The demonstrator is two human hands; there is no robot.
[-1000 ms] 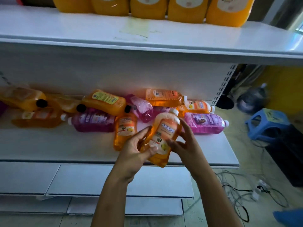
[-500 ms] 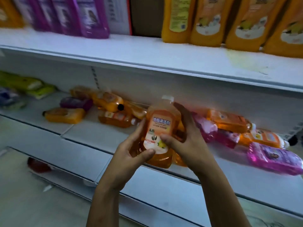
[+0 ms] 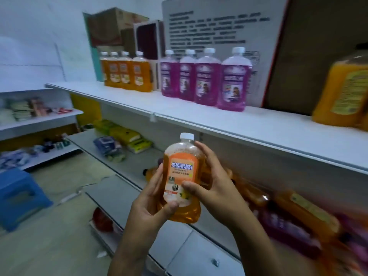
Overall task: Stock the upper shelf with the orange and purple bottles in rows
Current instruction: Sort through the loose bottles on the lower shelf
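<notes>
I hold an orange bottle with a white cap upright in front of me, below the upper shelf. My left hand grips its lower left side, thumb across the label's bottom. My right hand wraps its right side, thumb on the label. On the upper shelf stand a row of several orange bottles and, right of it, a row of several purple bottles. More orange and purple bottles lie blurred on the lower shelf at the right.
Large orange jugs stand at the shelf's right end. A printed board and cardboard boxes stand behind the rows. Yellow and blue packets lie on the lower shelf at left. A blue stool is on the floor.
Both hands lifted the orange bottle off the lower shelf and turned it upright. My view swung left and up, bringing the upper shelf's rows into sight.
</notes>
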